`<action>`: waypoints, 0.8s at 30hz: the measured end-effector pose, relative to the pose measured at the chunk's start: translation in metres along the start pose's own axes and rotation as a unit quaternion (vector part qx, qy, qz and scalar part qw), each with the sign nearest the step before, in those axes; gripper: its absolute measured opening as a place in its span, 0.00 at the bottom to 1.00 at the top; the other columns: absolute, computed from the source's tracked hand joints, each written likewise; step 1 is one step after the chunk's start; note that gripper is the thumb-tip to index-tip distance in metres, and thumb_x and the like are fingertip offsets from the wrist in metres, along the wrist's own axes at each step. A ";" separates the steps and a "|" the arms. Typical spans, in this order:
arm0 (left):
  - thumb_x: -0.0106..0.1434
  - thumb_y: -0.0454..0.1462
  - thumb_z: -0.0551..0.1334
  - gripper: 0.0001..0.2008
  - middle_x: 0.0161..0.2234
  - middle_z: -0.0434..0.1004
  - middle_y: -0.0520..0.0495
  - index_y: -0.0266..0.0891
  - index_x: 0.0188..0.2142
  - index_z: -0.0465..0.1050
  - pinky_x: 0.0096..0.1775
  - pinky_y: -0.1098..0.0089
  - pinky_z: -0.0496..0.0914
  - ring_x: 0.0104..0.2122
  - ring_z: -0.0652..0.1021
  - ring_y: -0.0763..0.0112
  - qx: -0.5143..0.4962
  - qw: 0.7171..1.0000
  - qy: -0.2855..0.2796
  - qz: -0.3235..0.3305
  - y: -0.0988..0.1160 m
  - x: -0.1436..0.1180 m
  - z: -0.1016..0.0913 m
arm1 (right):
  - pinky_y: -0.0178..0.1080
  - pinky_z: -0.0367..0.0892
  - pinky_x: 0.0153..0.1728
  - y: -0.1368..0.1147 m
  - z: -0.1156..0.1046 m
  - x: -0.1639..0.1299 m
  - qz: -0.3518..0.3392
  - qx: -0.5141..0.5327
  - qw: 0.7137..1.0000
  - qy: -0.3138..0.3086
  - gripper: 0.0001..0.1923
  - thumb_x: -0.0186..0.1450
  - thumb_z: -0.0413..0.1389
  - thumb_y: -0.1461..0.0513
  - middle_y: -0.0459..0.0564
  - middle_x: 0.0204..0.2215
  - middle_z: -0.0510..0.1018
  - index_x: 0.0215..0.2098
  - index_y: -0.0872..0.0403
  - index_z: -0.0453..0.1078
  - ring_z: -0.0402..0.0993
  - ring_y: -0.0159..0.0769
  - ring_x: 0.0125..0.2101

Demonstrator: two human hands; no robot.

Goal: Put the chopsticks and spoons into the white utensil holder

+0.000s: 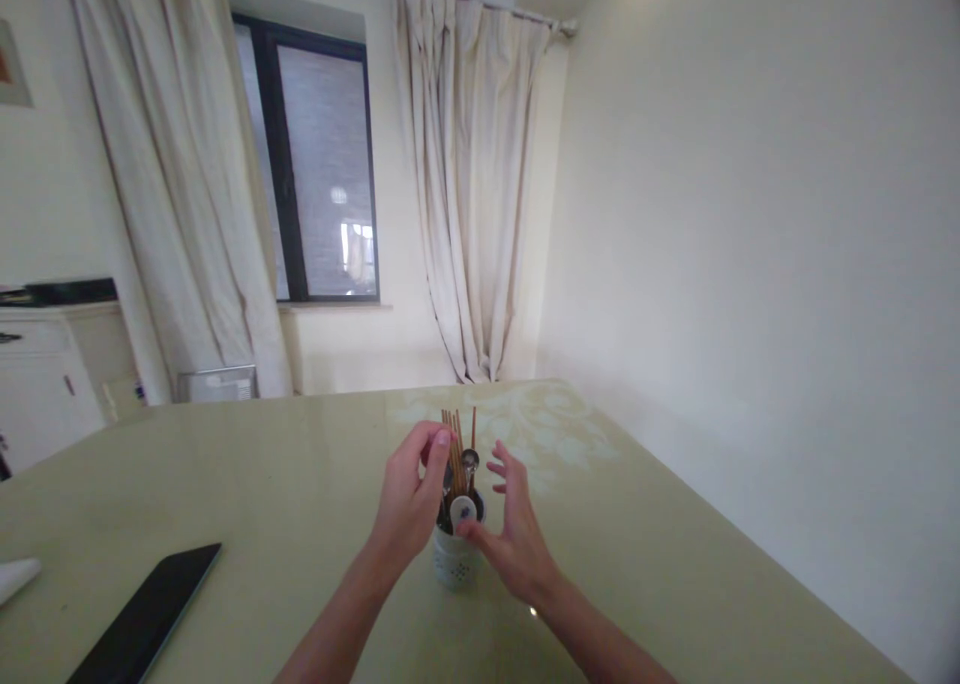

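Note:
A pale ceramic utensil holder with a dotted pattern stands upright on the table between my hands. Several brown wooden chopsticks rise out of it, along with a metal spoon and a white ceramic spoon with a blue mark. On the left side, my left hand is closed, thumb and fingertips pinched by the upper chopsticks; what lies in the pinch is hidden. My right hand is open at the right of the holder, fingers spread, its thumb tip close to or touching the white spoon.
The glossy green tabletop stretches around the holder. At the lower left lies a dark flat tablet-like device, and a white object shows at the left edge. A wall runs along the table's right side; curtains hang beyond.

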State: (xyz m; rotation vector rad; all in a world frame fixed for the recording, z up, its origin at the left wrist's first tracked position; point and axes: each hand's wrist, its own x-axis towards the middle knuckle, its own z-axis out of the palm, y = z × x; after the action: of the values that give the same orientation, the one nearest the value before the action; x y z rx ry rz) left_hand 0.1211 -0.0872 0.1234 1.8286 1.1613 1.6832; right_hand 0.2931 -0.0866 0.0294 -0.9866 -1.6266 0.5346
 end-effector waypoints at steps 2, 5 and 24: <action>0.75 0.51 0.55 0.18 0.37 0.78 0.48 0.41 0.46 0.74 0.41 0.66 0.71 0.37 0.77 0.65 0.005 0.999 0.044 -0.010 -0.010 -0.016 0.005 | 0.58 0.66 0.64 0.021 0.019 -0.020 0.057 0.039 0.998 -0.008 0.65 0.58 0.70 0.39 0.68 0.71 0.60 0.78 0.53 0.41 0.65 0.61 0.67; 0.75 0.51 0.55 0.20 0.46 0.77 0.44 0.41 0.56 0.69 0.47 0.62 0.73 0.43 0.77 0.62 0.037 0.996 0.079 -0.033 -0.043 -0.053 0.008 | 0.57 0.64 0.67 0.032 0.038 -0.033 0.083 0.102 0.991 -0.031 0.65 0.57 0.73 0.45 0.65 0.68 0.68 0.78 0.52 0.40 0.69 0.58 0.66; 0.74 0.56 0.49 0.21 0.33 0.75 0.47 0.44 0.39 0.66 0.41 0.63 0.70 0.34 0.77 0.62 0.077 0.984 -0.071 -0.147 -0.095 -0.109 0.007 | 0.58 0.74 0.54 0.102 -0.050 0.005 0.105 -0.142 0.957 0.229 0.32 0.52 0.67 0.47 0.60 0.45 0.77 0.50 0.54 0.71 0.78 0.57 0.47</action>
State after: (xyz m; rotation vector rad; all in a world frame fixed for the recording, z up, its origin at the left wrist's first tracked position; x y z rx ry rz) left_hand 0.1062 -0.1156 -0.0181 1.7311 1.4519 1.3093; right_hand 0.3731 -0.0339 -0.0314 -1.3930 -1.2045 0.1884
